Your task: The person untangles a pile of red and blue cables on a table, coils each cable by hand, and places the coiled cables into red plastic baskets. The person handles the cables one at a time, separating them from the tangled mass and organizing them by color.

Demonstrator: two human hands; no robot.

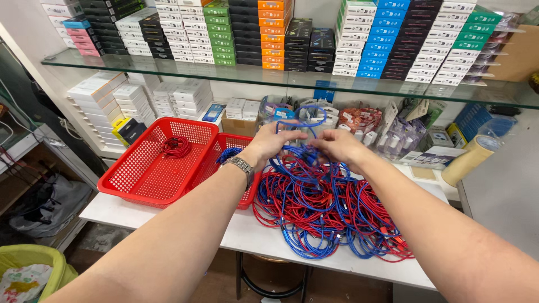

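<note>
Blue cable (300, 120), head view: held up as a loop above the tangled red-and-blue cable pile (325, 210) on the white desk (168, 216), right of the red baskets (151, 163). Left hand (272, 143) and right hand (337, 146) have fingers pinched on it. Judged light, limp, snag-prone; best gripped near a plug end, probably, though the ends are hard to see.

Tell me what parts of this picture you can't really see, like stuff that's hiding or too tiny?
All in the head view:
- Inside of the second red basket: the left hand and forearm cover most of it.
- Ends of the blue cable: hidden inside both hands; the right hand covers its grip.
- Bottom of the tangled cable pile: buried under upper loops.
- Tape roll: partly cut by the grey panel.
- Stool under the table: mostly hidden by the tabletop.
</note>
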